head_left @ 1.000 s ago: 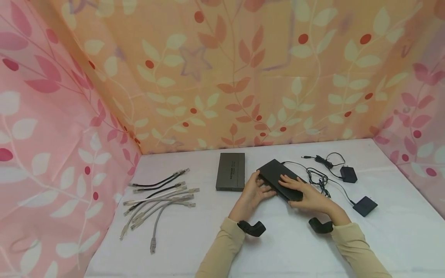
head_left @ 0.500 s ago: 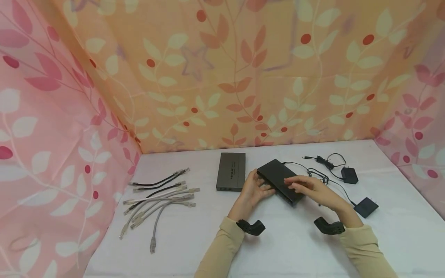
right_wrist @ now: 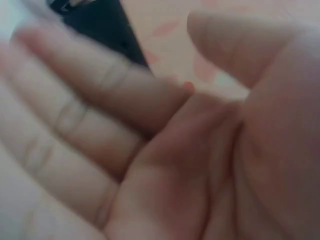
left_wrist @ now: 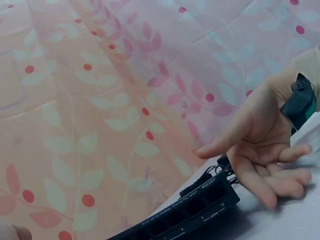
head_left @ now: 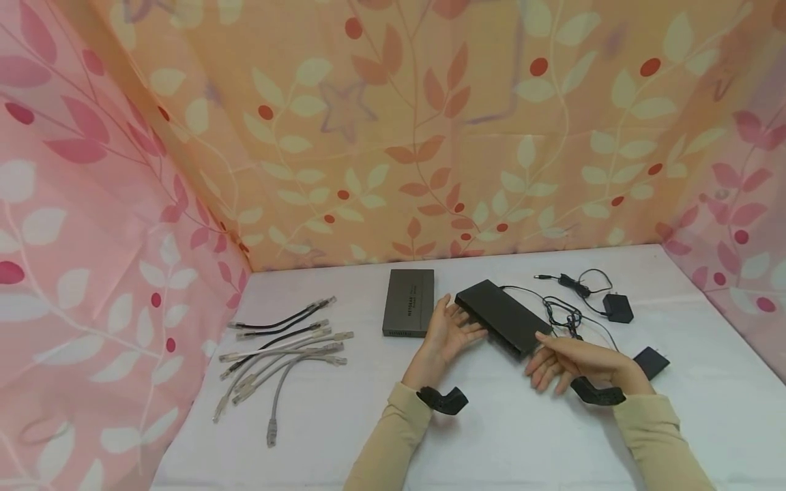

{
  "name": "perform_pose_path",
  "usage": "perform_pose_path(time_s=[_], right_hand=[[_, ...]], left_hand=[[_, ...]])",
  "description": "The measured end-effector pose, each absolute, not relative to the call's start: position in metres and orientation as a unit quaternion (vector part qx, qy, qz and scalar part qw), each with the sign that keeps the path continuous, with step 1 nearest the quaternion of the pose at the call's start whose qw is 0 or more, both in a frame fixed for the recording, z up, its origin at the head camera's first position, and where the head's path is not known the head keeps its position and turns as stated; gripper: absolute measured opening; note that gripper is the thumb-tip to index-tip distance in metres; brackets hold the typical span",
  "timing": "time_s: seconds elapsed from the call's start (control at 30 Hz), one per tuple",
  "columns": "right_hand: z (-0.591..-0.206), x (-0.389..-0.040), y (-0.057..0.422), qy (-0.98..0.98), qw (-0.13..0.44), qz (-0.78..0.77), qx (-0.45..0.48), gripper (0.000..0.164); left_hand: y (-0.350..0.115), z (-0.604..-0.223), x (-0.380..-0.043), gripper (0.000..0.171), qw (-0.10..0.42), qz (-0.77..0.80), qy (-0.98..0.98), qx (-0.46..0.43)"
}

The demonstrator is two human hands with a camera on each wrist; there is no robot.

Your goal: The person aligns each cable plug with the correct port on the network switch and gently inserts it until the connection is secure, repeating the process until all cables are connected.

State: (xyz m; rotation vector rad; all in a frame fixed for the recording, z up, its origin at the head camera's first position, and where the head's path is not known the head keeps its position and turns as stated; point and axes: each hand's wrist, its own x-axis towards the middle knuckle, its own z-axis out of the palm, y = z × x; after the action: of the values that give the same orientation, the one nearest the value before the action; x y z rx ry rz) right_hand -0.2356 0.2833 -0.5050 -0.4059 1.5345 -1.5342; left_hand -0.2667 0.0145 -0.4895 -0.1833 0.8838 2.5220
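A black Ethernet switch [head_left: 500, 317] lies slanted on the white table, its row of ports facing the person. In the left wrist view the switch's front [left_wrist: 175, 215] shows printed port numbers. My left hand [head_left: 443, 337] is at its left end, palm up and fingers relaxed; whether the fingertips touch it I cannot tell. My right hand [head_left: 577, 360] is by the right end, palm turned inward and fingers extended, holding nothing. The right wrist view shows that palm [right_wrist: 175, 165] blurred, with a corner of the switch behind the fingers. A thin black cord [head_left: 522, 288] runs from the back of the switch.
A grey Netgear box [head_left: 408, 303] lies left of the switch. Several short network cables [head_left: 282, 354], black, white and grey, are spread at the left. To the right are a power adapter with coiled cord [head_left: 617, 308] and another adapter [head_left: 651, 361], partly behind the right wrist.
My right hand has lifted off the top of the switch, moved right and towards the person, and turned its palm inward. The left hand and the switch have hardly moved.
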Motion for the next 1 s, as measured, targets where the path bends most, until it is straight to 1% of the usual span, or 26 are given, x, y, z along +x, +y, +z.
perform_pose_path(time_s=[0.1, 0.2, 0.27, 0.33, 0.4, 0.43, 0.5, 0.57, 0.6, 0.67, 0.73, 0.77, 0.87, 1.0], right_hand=[[-0.51, -0.235, 0.278, 0.589, 0.459, -0.651, -0.141, 0.071], [-0.517, -0.234, 0.273, 0.49, 0.462, -0.729, -0.125, 0.07], [-0.522, -0.232, 0.269, 0.399, 0.456, -0.786, -0.121, 0.066], [-0.526, -0.229, 0.263, 0.315, 0.439, -0.834, -0.116, 0.058], [-0.526, -0.225, 0.253, 0.248, 0.404, -0.876, -0.091, 0.05], [-0.525, -0.223, 0.248, 0.23, 0.378, -0.894, -0.076, 0.049], [-0.522, -0.22, 0.236, 0.212, 0.313, -0.925, -0.034, 0.054], [-0.516, -0.219, 0.226, 0.211, 0.251, -0.944, 0.03, 0.065], [-0.514, -0.219, 0.222, 0.214, 0.226, -0.949, 0.057, 0.07], [-0.512, -0.22, 0.218, 0.23, 0.196, -0.948, 0.103, 0.076], [-0.51, -0.222, 0.218, 0.242, 0.184, -0.942, 0.142, 0.08], [-0.511, -0.223, 0.218, 0.249, 0.184, -0.94, 0.146, 0.081], [-0.511, -0.226, 0.219, 0.258, 0.188, -0.935, 0.153, 0.079], [-0.511, -0.232, 0.22, 0.261, 0.196, -0.935, 0.134, 0.076]], left_hand=[[0.014, -0.489, -0.267, 0.082, 0.226, 0.918, 0.318, -0.07], [0.015, -0.489, -0.267, 0.077, 0.22, 0.917, 0.329, -0.061], [0.016, -0.488, -0.267, 0.075, 0.214, 0.915, 0.336, -0.058], [0.017, -0.487, -0.267, 0.073, 0.208, 0.914, 0.344, -0.058], [0.016, -0.487, -0.268, 0.072, 0.205, 0.914, 0.346, -0.058], [0.016, -0.486, -0.268, 0.072, 0.204, 0.914, 0.344, -0.061], [0.015, -0.486, -0.268, 0.07, 0.204, 0.915, 0.343, -0.061], [0.015, -0.485, -0.268, 0.068, 0.205, 0.916, 0.34, -0.061], [0.015, -0.485, -0.268, 0.066, 0.206, 0.916, 0.339, -0.062], [0.014, -0.486, -0.268, 0.066, 0.208, 0.916, 0.337, -0.062], [0.013, -0.486, -0.267, 0.065, 0.211, 0.915, 0.338, -0.061], [0.012, -0.486, -0.267, 0.066, 0.212, 0.914, 0.34, -0.057], [0.008, -0.486, -0.268, 0.067, 0.218, 0.91, 0.348, -0.05], [0.002, -0.485, -0.273, 0.068, 0.226, 0.902, 0.365, -0.04]])
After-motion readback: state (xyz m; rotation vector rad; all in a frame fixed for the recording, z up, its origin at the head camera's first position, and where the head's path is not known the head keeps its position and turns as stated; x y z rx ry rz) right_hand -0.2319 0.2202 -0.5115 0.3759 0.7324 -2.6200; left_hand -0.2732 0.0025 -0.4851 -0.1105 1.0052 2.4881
